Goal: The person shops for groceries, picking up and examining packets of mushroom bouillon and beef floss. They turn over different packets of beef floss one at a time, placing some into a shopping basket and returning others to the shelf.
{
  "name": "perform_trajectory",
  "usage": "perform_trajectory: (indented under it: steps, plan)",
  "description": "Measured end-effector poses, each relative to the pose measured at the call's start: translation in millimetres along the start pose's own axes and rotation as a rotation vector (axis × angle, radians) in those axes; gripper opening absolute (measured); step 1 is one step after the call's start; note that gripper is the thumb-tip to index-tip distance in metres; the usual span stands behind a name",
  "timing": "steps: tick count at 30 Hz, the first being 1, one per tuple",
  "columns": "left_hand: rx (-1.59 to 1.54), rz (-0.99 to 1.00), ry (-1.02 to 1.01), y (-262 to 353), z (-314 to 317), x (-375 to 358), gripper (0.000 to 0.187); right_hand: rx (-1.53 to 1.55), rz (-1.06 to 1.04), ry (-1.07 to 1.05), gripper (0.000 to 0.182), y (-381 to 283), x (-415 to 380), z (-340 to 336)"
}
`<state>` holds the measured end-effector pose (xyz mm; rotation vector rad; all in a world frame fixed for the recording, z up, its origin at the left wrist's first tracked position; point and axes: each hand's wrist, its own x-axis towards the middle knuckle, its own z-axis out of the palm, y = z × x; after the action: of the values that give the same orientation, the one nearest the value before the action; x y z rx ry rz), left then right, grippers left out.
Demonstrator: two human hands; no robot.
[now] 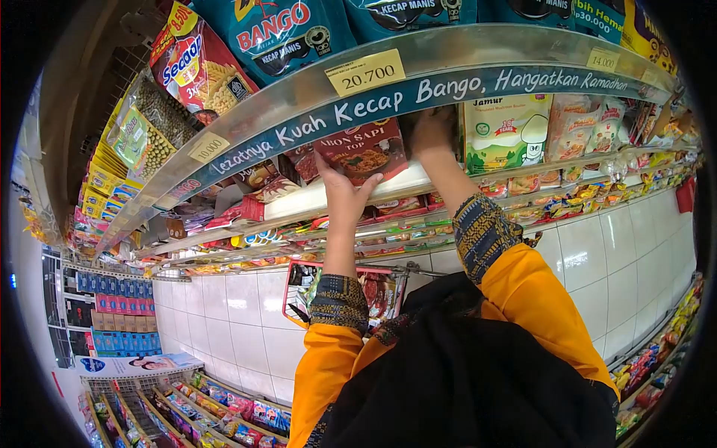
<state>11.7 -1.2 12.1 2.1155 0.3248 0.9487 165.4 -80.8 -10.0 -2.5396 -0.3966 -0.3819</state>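
Observation:
My left hand (348, 193) grips the lower edge of a dark red box labelled "Abon Sapi Top" (364, 153), thumb in front, at the shelf's front edge. My right hand (435, 133) reaches deep into the same shelf, just right of the box. Its fingers are lost in the shadow under the shelf above, so what they touch is hidden. Beside that hand stands a white and green pack marked "Jamur" (506, 134), with clear packets (573, 128) further right. Several red packets (302, 163) lie left of the box.
Overhead runs a shelf edge with a Bango label strip (418, 88), bearing teal soy sauce pouches (276, 37) and a pasta bag (205, 67). Lower shelves (523, 194) carry small packets. A filled shopping basket (299, 287) sits on the tiled floor (231, 313) below my arms.

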Motion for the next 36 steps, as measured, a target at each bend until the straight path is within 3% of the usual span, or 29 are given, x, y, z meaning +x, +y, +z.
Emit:
perform_trajectory:
  steps: [7,11,13,19,22,36]
  plan:
    - [0.039,0.004,-0.004,-14,1,-1,0.103,0.099,0.061,-0.101,0.057,2,0,-4]
    - [0.076,-0.004,0.006,-17,1,-1,0.103,0.081,0.05,-0.008,0.058,2,-3,-1]
    - [0.026,0.0,0.005,-16,1,-2,0.104,-0.129,-0.026,-0.166,0.056,-6,-10,-22]
    - [-0.005,0.022,0.015,-10,1,-1,0.103,-0.098,0.016,-0.286,0.054,-8,-9,-25]
    - [-0.078,-0.024,0.003,-8,1,-1,0.104,-0.156,-0.001,-0.167,0.053,-6,-10,-10]
    - [0.014,0.059,0.033,-15,0,1,0.103,-0.237,-0.098,-0.131,0.049,2,0,0]
